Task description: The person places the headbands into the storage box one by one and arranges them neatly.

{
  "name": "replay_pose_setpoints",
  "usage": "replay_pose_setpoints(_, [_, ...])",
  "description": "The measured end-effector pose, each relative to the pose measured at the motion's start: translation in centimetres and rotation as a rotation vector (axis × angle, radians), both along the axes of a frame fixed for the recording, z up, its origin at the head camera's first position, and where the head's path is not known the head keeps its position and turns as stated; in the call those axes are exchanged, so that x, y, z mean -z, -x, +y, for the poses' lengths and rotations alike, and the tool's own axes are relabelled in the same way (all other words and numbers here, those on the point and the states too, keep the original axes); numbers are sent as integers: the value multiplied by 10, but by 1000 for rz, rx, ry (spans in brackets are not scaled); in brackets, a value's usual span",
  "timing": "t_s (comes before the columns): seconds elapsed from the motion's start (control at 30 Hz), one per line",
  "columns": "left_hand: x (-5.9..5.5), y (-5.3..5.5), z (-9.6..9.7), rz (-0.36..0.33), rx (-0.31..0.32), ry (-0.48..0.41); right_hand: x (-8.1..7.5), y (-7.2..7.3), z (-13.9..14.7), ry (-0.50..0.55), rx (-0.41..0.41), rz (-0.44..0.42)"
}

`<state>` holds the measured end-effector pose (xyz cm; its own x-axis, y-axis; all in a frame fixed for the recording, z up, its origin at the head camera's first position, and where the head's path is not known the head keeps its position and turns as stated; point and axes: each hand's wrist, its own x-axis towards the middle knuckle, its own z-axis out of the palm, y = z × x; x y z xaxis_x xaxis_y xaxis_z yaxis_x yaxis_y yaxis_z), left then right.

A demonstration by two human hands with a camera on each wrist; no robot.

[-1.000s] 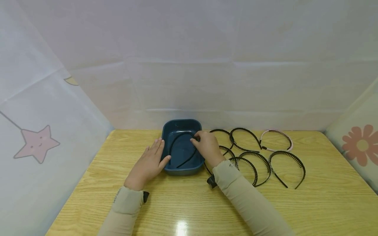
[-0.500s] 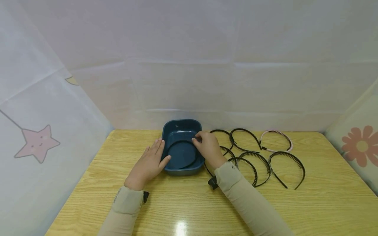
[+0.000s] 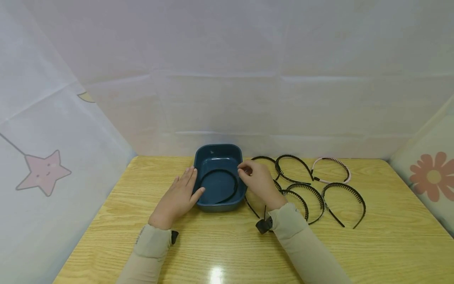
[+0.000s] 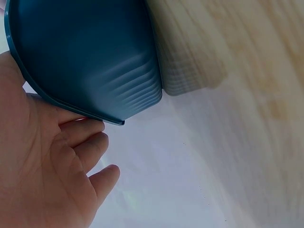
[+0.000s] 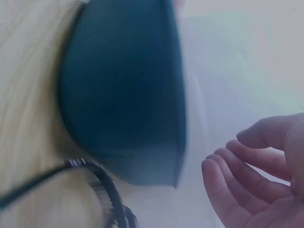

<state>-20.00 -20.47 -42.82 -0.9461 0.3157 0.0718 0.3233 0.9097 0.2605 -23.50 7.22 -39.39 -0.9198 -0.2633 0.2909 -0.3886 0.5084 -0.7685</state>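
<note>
A black headband (image 3: 236, 185) lies inside the dark blue plastic basin (image 3: 218, 207), curved against its floor. My left hand (image 3: 176, 196) rests with straight fingers along the basin's left rim; the left wrist view has its fingers (image 4: 90, 149) at the edge. Over the basin's right side hovers my right hand (image 3: 260, 180), its fingers loosely bent around nothing. The right wrist view has that hand (image 5: 259, 173) apart from the basin wall (image 5: 123, 90), with a toothed black headband (image 5: 110, 187) on the table below.
Several black toothed headbands (image 3: 361, 197) lie spread to the right of the basin, some overlapping and partly hidden by the right arm. A pink-edged headband (image 3: 349, 174) sits at the back right. A pale cloth (image 3: 227, 98) hangs behind the wooden table (image 3: 213, 244).
The black headband has dropped from my right hand onto the basin floor. That hand has drawn back to the right toward the rim. My left hand has stayed put.
</note>
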Motion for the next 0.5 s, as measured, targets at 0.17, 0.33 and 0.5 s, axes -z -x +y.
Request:
replay_pose_setpoints(0.17, [-1,0,0,-5,0,-6,-9,-7,22,-48,7,59])
replay_pose_setpoints(0.33, [-1,-1,0,-6,1,-4,-14,-12,50,-94,26,87])
replay_pose_setpoints(0.5, [-2,-1,0,-10,0,-4,-19,-16,81,-160,66,80])
